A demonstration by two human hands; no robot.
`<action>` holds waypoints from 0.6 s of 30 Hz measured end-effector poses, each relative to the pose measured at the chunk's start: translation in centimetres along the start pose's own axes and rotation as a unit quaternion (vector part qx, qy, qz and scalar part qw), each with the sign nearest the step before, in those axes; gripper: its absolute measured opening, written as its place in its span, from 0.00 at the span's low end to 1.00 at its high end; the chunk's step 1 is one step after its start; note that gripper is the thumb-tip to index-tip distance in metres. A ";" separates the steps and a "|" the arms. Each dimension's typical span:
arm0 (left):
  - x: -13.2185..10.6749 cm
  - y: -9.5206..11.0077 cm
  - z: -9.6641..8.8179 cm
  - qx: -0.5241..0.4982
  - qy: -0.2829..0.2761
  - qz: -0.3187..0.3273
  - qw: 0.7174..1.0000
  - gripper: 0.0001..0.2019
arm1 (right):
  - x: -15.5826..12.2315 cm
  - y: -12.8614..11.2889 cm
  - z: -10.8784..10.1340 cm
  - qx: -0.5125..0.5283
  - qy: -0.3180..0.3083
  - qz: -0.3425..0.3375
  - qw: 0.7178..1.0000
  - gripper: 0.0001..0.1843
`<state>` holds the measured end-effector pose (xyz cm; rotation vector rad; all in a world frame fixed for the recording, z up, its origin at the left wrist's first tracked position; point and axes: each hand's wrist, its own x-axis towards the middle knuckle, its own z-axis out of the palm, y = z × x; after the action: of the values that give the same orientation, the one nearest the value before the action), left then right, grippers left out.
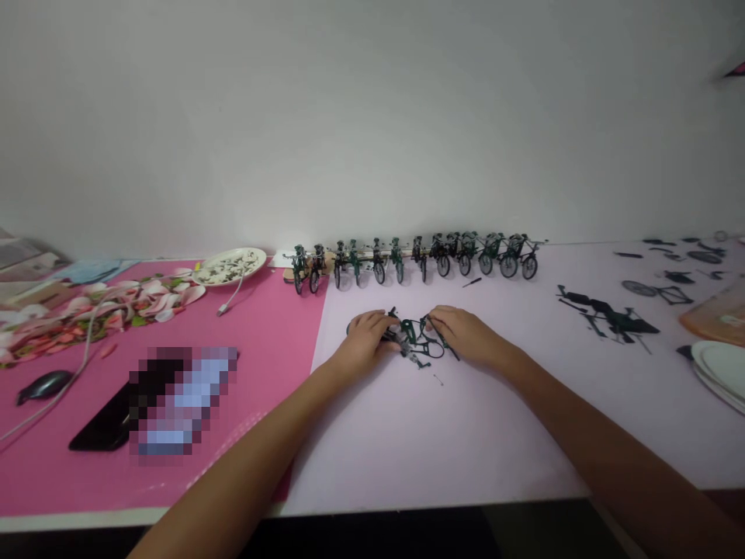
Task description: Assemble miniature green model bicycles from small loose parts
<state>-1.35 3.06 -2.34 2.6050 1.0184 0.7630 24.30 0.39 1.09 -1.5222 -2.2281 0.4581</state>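
Note:
Small dark parts of a model bicycle (414,335) lie together on the pale table sheet between my hands. My left hand (370,338) is closed on dark model bicycle parts at the left of this group; its fingers partly cover them. On the other side, my right hand (457,331) has thumb and fingers pinched on a thin dark model bicycle part (449,347), which slants down toward the table. Just in front of the group lies a tiny thin piece (438,379), too small to name.
A row of several small model bicycles (399,262) stands along the wall. More loose parts (625,320) and white plates (722,373) are at right. On the pink sheet (279,365) at left are phones (110,411), a mouse (45,386), a cable, petals and a plate (230,266).

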 end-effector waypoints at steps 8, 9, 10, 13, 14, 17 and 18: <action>0.1 -0.8 0.3 0.038 -0.018 0.001 0.999 0.18 | -0.2 -0.7 -0.2 0.024 0.095 -0.008 0.995 0.14; 0.1 -0.8 0.3 0.042 -0.017 0.003 0.999 0.18 | -0.2 -0.7 -0.2 0.032 0.105 -0.016 0.994 0.14; 0.1 -0.9 0.3 0.047 -0.016 0.004 0.999 0.19 | -0.2 -0.6 -0.1 0.037 0.114 -0.025 0.993 0.13; 0.0 -1.0 0.3 0.059 -0.010 0.004 0.998 0.20 | -0.2 -0.5 0.2 0.051 0.123 -0.043 0.990 0.13; 0.0 -1.0 0.3 0.063 -0.011 0.003 0.998 0.20 | -0.1 -0.5 0.3 0.057 0.120 -0.048 0.990 0.13; -0.1 -0.8 0.2 0.066 -0.010 -0.002 0.998 0.18 | -0.1 -0.6 0.7 0.068 0.108 -0.059 0.990 0.15; -0.1 -0.7 0.2 0.064 -0.006 -0.002 0.998 0.17 | -0.2 -0.7 0.8 0.069 0.107 -0.060 0.990 0.16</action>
<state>-1.75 3.50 -2.84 2.7115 1.1021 0.7017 23.34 -0.06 0.70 -1.2940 -2.0631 0.3848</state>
